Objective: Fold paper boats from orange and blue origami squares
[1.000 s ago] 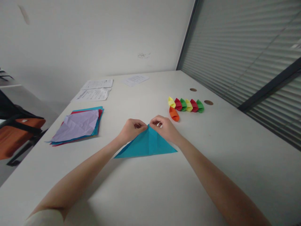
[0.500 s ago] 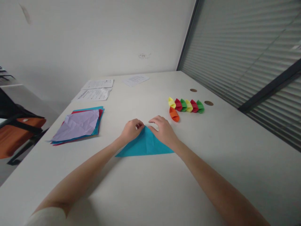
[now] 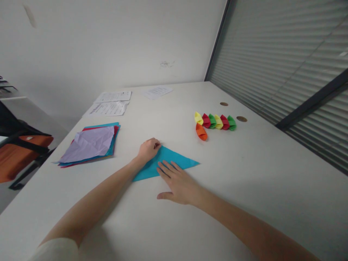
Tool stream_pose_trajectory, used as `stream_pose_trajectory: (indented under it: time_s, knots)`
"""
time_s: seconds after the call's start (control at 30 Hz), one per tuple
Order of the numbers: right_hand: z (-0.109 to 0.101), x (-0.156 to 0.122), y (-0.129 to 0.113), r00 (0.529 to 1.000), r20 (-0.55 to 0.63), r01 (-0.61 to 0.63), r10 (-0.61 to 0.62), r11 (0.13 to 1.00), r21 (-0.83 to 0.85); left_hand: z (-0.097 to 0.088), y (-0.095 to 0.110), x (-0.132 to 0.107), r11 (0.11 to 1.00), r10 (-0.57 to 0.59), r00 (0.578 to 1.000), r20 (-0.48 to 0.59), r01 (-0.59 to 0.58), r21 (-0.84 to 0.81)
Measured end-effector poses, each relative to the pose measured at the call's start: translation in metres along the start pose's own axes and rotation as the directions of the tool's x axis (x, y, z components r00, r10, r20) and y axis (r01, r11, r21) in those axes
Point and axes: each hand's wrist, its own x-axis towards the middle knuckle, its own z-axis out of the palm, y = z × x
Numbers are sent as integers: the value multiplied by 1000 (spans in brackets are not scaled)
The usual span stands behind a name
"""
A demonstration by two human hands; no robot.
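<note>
A sheet of blue paper, folded into a triangle, lies flat on the white table in front of me. My left hand is closed on its far corner, fingers pinched together there. My right hand lies flat with fingers spread; its fingertips rest on the near edge of the paper, and the thumb points left over the table. To the right of the blue paper, one pointed corner reaches out past my right fingers. Part of the paper's left side is hidden under my left hand and wrist.
Left of my hands is a stack of coloured paper with a creased lilac sheet on top. Small folded pieces, including an orange one and a green one, sit to the right. Printed sheets lie farther back. An orange chair stands at left.
My right hand has left the far corner, come down toward me and flattened on the near edge. The blue triangle has turned slightly, its right corner shifting away from me.
</note>
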Motion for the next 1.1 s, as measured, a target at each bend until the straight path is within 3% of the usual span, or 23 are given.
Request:
stream_pose_trajectory:
  time_s: [0.47,0.83,0.97,1.1]
  knots:
    - [-3,-11,-6,992,128,-26,19,998,49,3,-5,2,998,11,1000,-4,-10,60]
    - [-4,-15,-8,995,99,-40,34,997,69,0,0,0,996,33,999,-20,-31,80]
    - [-4,-15,-8,996,89,-39,33,997,74,-1,-4,5,1000,17,1000,-13,-17,5]
    - [-2,-14,-8,996,82,-43,38,997,67,-17,-8,12,992,-6,1000,3,6,-125]
